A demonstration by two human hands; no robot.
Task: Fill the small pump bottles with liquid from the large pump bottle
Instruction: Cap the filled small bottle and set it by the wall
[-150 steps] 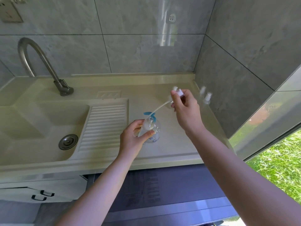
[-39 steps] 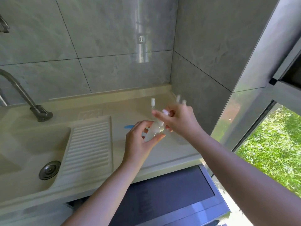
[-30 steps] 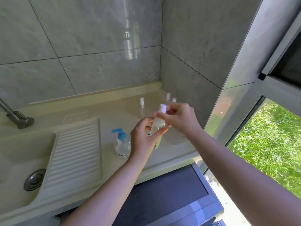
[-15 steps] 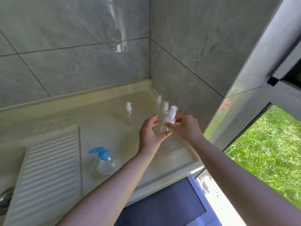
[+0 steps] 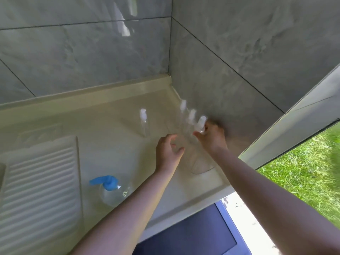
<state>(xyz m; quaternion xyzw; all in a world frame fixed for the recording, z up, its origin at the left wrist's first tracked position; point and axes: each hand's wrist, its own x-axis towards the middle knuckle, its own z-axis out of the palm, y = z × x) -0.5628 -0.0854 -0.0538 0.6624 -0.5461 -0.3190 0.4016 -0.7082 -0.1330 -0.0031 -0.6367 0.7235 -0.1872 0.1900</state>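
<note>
- Four small pump bottles are seen on the cream counter point(image 5: 114, 115), w/ one large pump bottle point(image 5: 112, 190) at approx. 7 o'clock of centre; blurred by motion.
- Ribbed drainboard point(image 5: 38, 183) is found at far left, approx. 8 o'clock.
- The large pump bottle is stood upright just right of the drainboard, clear body, blue pump head; untouched by either hand.
- Lone small bottle point(image 5: 143, 122) is stood upright at approx. 11 o'clock of the left hand, apart from the rest.
- Left hand point(image 5: 168, 153) is held near centre, fingers half-curled and spread, nothing clearly gripped; whether a bottle body is touched can't be told.
- Two small bottles point(image 5: 187, 116) are lined along the right wall at approx. 1 o'clock of the left hand, white tops only being clear.
- Held small bottle point(image 5: 200, 124) is set nearest in that row; its white pump top is pinched by the right hand point(image 5: 211, 138), fingers curled round it.
- Clear round container point(image 5: 199, 165) is seen on the counter under the right wrist, approx. 5 o'clock of the left hand.
- Grey tiled walls point(image 5: 82, 52) are met at a corner behind; grass point(image 5: 303, 172) is seen at 3–4 o'clock.
</note>
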